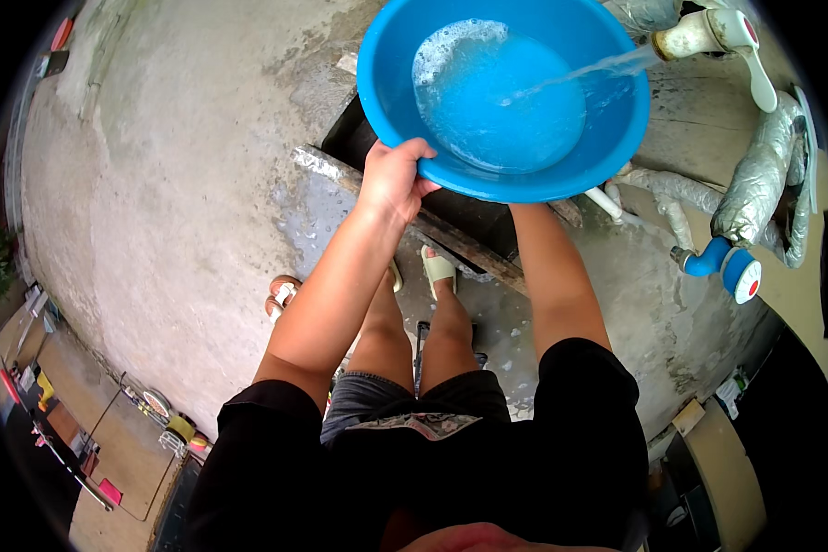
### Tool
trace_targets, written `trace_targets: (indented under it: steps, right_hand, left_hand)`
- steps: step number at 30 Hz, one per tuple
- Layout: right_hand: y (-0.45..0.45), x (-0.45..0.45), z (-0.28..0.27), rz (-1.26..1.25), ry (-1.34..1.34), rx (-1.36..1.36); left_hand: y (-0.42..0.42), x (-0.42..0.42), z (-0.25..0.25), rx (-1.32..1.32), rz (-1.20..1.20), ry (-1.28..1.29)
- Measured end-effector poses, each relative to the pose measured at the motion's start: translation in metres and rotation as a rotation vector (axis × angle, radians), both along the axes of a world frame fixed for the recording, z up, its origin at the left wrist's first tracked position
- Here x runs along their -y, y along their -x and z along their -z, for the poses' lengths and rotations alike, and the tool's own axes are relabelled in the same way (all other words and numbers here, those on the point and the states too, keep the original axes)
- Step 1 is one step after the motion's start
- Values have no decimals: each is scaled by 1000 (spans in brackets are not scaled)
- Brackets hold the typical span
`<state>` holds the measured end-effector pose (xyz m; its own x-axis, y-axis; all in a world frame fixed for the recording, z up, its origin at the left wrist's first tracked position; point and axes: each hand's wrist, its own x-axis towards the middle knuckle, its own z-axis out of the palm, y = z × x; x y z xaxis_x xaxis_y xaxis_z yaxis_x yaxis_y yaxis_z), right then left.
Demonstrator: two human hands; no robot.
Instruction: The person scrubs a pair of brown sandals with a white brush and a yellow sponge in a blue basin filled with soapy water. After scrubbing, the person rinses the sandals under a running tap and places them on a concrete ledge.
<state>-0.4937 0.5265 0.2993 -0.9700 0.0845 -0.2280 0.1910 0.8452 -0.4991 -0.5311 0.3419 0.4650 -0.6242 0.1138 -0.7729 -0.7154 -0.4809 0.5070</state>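
Observation:
A round blue plastic basin (455, 155) is held up in front of me, with water (510, 117) in its bottom and white foam (448, 52) along one side. My left hand (399, 172) grips the near left part of its rim, thumb over the edge and fingers underneath. My right forearm reaches up under the near right side of the basin, which hides my right hand. From a tap (704, 34) with a white lever, at the upper right, a stream of water (593, 72) runs into the basin.
Below the basin is a dark trough (448, 207) with a wooden plank (469, 252) across its near edge. Foil-wrapped pipes (759, 172) and a blue valve (724, 265) stand on the right. A sandal (283, 293) lies on the concrete floor (165, 193), partly wet, by my left arm.

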Motion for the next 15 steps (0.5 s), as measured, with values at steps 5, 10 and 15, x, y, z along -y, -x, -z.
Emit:
trace_targets:
  steps: [5,10,15]
  right_hand:
    - [9,-18,0,11,42,-33]
    - [-44,18,-17,-110,61,-269]
    - [-93,107,-34,-371,-237,341]
  left_hand:
    - [3,2,0,-14,9,13]
    - [1,3,3,-28,-36,13]
    - [-2,-2,7,-44,-41,38]
